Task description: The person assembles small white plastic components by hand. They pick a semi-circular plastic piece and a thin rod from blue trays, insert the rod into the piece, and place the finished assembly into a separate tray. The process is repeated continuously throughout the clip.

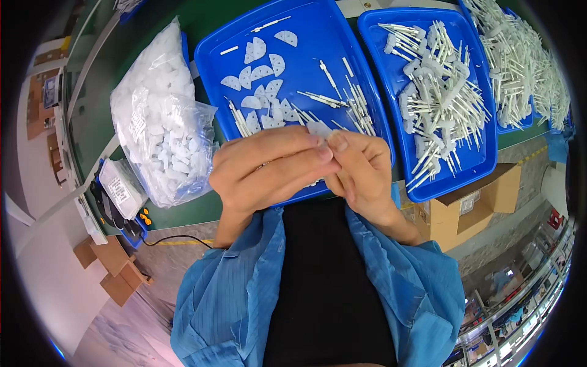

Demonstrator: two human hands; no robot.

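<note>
Both hands meet over the near edge of a blue tray. My left hand is closed in a pinch on a small white half-round plastic piece. My right hand is closed too, its thumb and fingertips pressed against the same piece. Fingers cover most of that piece, and I cannot tell whether a thin rod is held with it. Several loose half-round pieces with small holes lie in the tray beyond my hands. Thin white rods with narrow tips are scattered along its right side.
Left of the tray stands a clear plastic bag full of white pieces. At right, a second blue tray holds piled rods joined to white pieces, with another heap beyond. An open cardboard box sits below the green table.
</note>
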